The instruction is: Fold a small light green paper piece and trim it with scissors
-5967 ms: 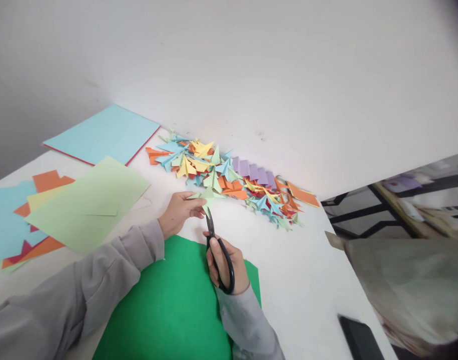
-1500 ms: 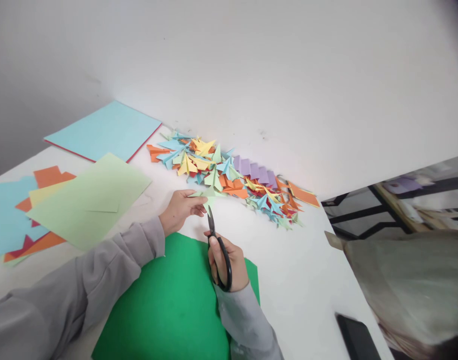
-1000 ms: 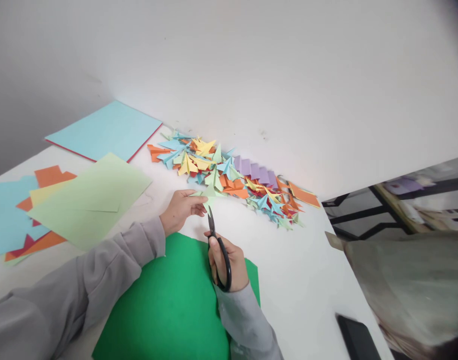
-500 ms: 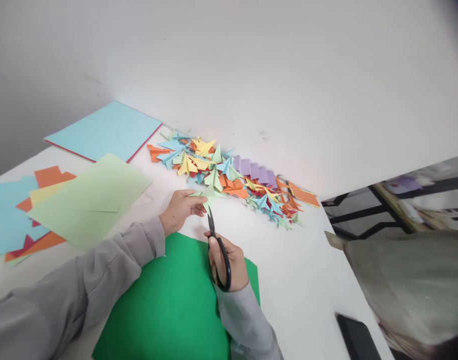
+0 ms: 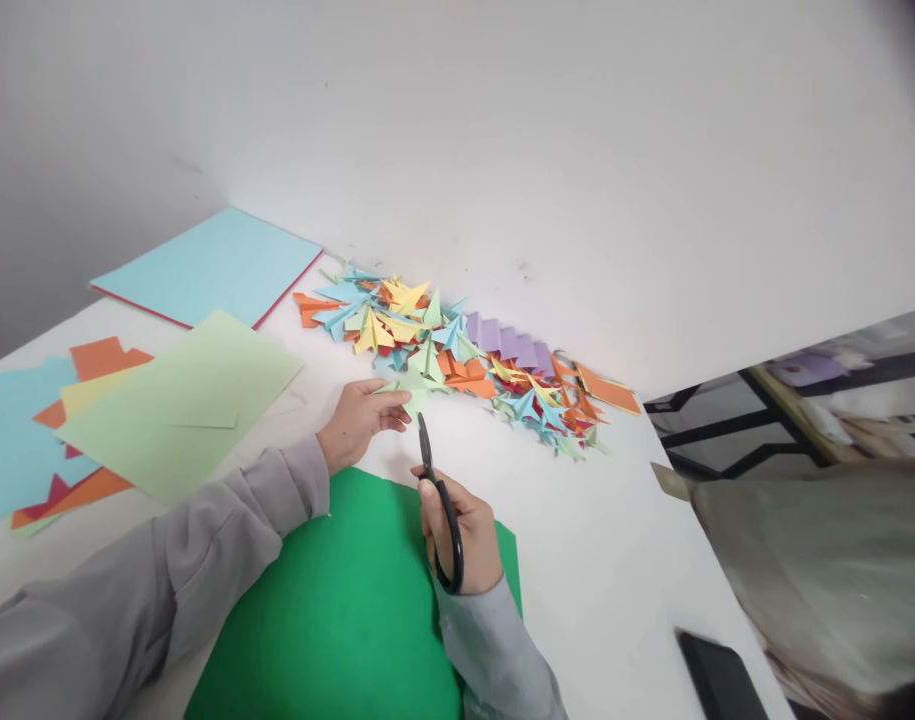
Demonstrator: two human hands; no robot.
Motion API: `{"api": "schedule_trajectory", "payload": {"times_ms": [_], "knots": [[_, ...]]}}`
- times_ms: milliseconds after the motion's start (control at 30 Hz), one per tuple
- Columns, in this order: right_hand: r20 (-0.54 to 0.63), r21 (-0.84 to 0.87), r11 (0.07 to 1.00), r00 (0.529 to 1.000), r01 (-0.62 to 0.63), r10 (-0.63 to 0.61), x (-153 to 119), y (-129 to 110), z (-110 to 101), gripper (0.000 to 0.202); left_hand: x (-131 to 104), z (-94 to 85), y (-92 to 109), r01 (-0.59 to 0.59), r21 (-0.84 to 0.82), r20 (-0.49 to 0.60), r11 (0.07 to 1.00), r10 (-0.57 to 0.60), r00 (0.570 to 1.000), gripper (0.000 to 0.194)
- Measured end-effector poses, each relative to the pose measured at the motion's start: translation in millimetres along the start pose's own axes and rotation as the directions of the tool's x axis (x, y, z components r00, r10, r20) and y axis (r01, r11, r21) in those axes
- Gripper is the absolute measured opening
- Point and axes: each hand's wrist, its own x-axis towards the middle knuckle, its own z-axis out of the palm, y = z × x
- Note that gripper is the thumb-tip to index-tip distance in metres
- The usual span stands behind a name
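Observation:
My left hand [image 5: 363,422] pinches a small folded piece of light green paper [image 5: 412,393] near the middle of the table. Black-handled scissors [image 5: 448,525] are held in my right hand [image 5: 468,530], their blades closed or nearly so and pointing up just below the green piece. Beyond my hands lies a long pile of small folded paper planes [image 5: 404,330] in yellow, blue, orange and green. A large green sheet [image 5: 344,600] lies under my wrists.
Light green paper [image 5: 179,400] overlaps coloured scraps [image 5: 22,420] at the left. A light blue sheet [image 5: 217,265] lies behind them. Purple folded pieces [image 5: 509,342] and orange paper [image 5: 607,388] sit by the wall. A black phone [image 5: 719,675] lies at the front right.
The scissors in my right hand have moved slightly down and right, away from the green piece, and their blades have come together. My left hand has hardly moved.

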Motion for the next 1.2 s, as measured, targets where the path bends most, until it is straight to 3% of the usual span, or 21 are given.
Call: {"api": "schedule_trajectory", "payload": {"times_ms": [100, 200, 300, 433, 567, 767, 1000, 1133, 1200], "knots": [[-0.032, -0.025, 1.000, 0.999, 0.010, -0.011, 1, -1, -3, 0.038, 0, 0.8, 2, 0.010, -0.038, -0.017, 0.999, -0.010, 1.000, 0.020], [-0.141, -0.081, 0.997, 0.990, 0.005, -0.017, 5, -3, -9, 0.044, -1, 1.1, 4, 0.022, -0.062, 0.010, 0.998, -0.021, 1.000, 0.020], [-0.293, -0.305, 0.952, 0.953, -0.016, -0.078, 8, -5, -16, 0.051, -1, 0.6, 4, 0.039, -0.079, 0.057, 0.996, -0.035, 0.998, 0.020], [-0.383, -0.665, 0.733, 0.908, -0.141, -0.173, 11, -8, -23, 0.051, 0, -0.3, 3, 0.036, -0.084, 0.097, 0.996, -0.028, 0.995, 0.016], [-0.374, -0.826, 0.494, 0.920, -0.273, -0.116, 14, -6, -26, 0.035, -1, -0.5, 3, 0.027, -0.059, 0.108, 0.998, -0.020, 0.994, 0.015], [-0.330, -0.907, 0.305, 0.941, -0.292, -0.081, 17, 1, -33, 0.035, -1, -0.7, 4, 0.055, -0.052, 0.081, 0.997, -0.050, 0.995, 0.020], [-0.288, -0.953, 0.144, 0.942, -0.266, -0.170, 17, 15, -39, 0.032, -1, -2.0, 5, 0.071, -0.045, 0.092, 0.996, -0.067, 0.994, 0.020], [-0.334, -0.942, 0.106, 0.911, -0.317, -0.244, 19, 18, -44, 0.029, 0, -3.0, 4, 0.094, -0.032, 0.104, 0.995, -0.091, 0.990, 0.021], [-0.359, -0.933, 0.148, 0.890, -0.329, -0.282, 20, 16, -47, 0.026, -1, -2.9, 5, 0.109, -0.007, 0.127, 0.994, -0.107, 0.986, 0.023]]}}
